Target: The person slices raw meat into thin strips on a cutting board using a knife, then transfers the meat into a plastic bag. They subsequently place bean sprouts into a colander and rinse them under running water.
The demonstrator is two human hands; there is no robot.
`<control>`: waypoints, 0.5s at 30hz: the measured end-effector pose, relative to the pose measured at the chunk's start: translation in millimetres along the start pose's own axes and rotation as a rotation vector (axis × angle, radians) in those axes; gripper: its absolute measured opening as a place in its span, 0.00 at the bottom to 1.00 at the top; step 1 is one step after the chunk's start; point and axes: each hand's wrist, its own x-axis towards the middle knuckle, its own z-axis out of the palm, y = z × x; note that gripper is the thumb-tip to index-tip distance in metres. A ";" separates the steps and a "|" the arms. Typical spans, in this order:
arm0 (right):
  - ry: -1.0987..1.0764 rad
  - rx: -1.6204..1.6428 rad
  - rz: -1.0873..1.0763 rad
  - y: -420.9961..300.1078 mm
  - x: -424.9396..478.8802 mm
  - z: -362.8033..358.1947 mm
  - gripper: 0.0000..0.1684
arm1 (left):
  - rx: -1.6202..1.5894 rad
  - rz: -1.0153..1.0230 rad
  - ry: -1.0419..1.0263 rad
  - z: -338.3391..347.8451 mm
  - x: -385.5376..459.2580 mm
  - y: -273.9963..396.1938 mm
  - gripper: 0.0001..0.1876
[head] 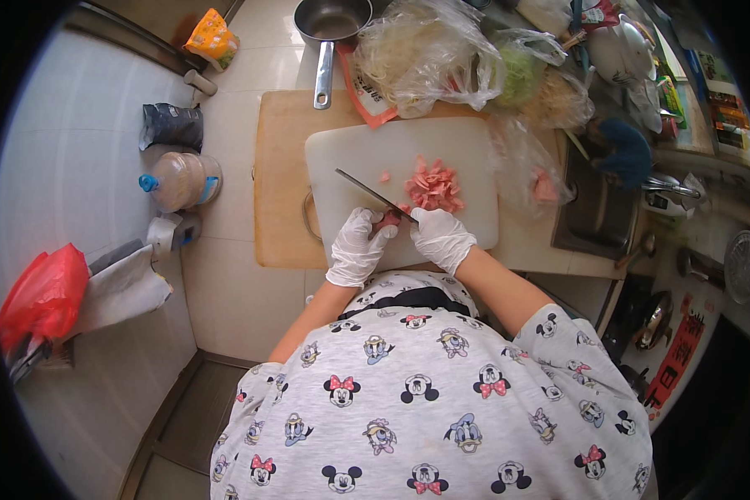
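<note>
My left hand, in a white disposable glove, holds a piece of dark pink meat down on the white plastic cutting board. Gloved the same way, my right hand grips a kitchen knife. The blade runs up and to the left from that hand, and its edge is at the meat. A heap of sliced pink meat lies on the board just beyond my right hand. One small scrap of meat sits apart, left of the heap. My right hand covers the knife's handle.
A wooden board lies beneath the white one. Behind are a saucepan and plastic bags of noodle-like strands. To the right, a clear bag holding pink meat is beside the sink. A water jug stands at left.
</note>
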 end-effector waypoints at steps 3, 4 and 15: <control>0.026 0.051 -0.029 14.3 13.1 6.3 0.10 | 0.018 0.072 0.050 3.5 1.3 -4.0 0.19; 0.031 0.057 -0.032 14.5 12.0 5.7 0.10 | -0.022 0.017 0.021 3.0 1.9 -4.4 0.18; 0.098 -0.033 -0.110 -4.4 -20.6 -8.5 0.09 | -0.341 -0.236 0.000 10.9 -1.4 -23.7 0.09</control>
